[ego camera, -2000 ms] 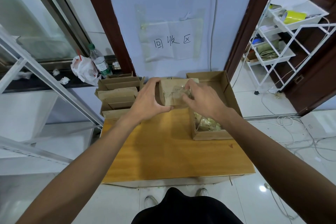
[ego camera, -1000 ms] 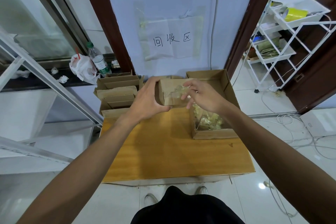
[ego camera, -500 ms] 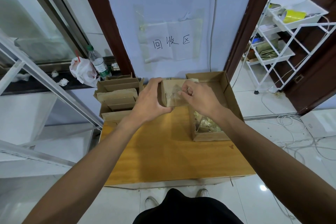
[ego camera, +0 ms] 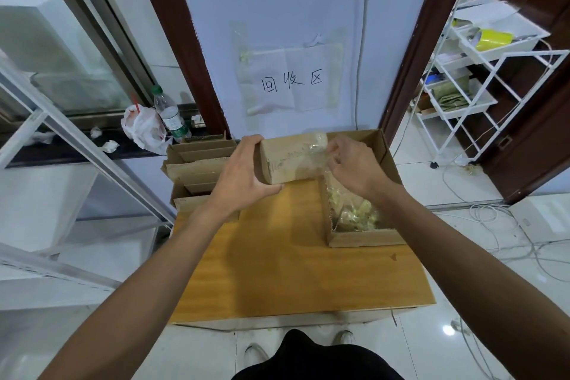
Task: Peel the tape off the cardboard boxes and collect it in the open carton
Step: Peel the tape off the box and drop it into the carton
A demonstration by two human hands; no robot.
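Observation:
My left hand (ego camera: 243, 176) grips the left end of a small brown cardboard box (ego camera: 290, 160), held above the far edge of the wooden table (ego camera: 293, 271). My right hand (ego camera: 354, 166) pinches a strip of clear tape (ego camera: 319, 148) at the box's right end, partly lifted off the cardboard. Just right of the box sits the open carton (ego camera: 364, 237), with a heap of crumpled clear tape (ego camera: 354, 213) inside it.
A stack of flattened and open cardboard boxes (ego camera: 197, 163) stands at the table's far left. Behind it are a plastic bottle (ego camera: 169, 114) and a white bag (ego camera: 142, 126) on a ledge. A white wire rack (ego camera: 481, 77) stands at the right, cables lie on the floor.
The box has been lifted and turned slightly in my left hand. My right hand has shifted along the box's right end, pulling the clear tape up off it.

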